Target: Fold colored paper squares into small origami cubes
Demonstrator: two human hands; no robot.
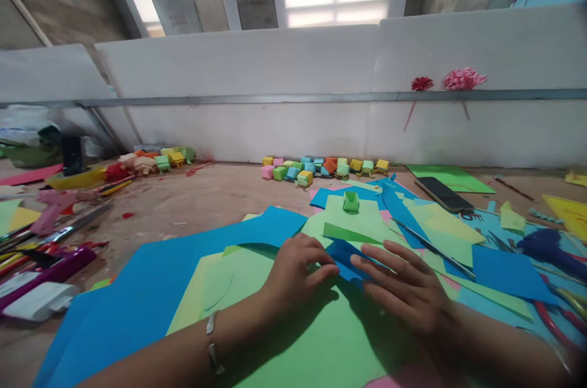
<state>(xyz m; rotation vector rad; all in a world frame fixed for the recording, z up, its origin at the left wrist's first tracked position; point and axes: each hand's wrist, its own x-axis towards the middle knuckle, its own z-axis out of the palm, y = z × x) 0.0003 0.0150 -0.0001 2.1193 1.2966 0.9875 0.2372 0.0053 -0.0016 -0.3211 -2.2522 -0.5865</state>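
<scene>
A small piece of dark blue paper (345, 252) with a fold in it lies between my hands, over light green sheets (293, 345). My left hand (298, 269) is closed, its thumb and forefinger on the blue paper's left edge. My right hand (408, 284) has its fingers stretched out, and the fingertips touch the paper's right side. Part of the blue paper is hidden under the fingers. Just beyond it stands a small folded green paper box (351, 201).
Small folded paper cubes (305, 178) line the white partition (238, 70). To the right are scissors (550, 314), a metal pen-like rod (440, 250), a phone (443, 194) and a blue glue gun (550, 250). Large blue sheets (137, 290), a white charger (41, 301) and pens lie left.
</scene>
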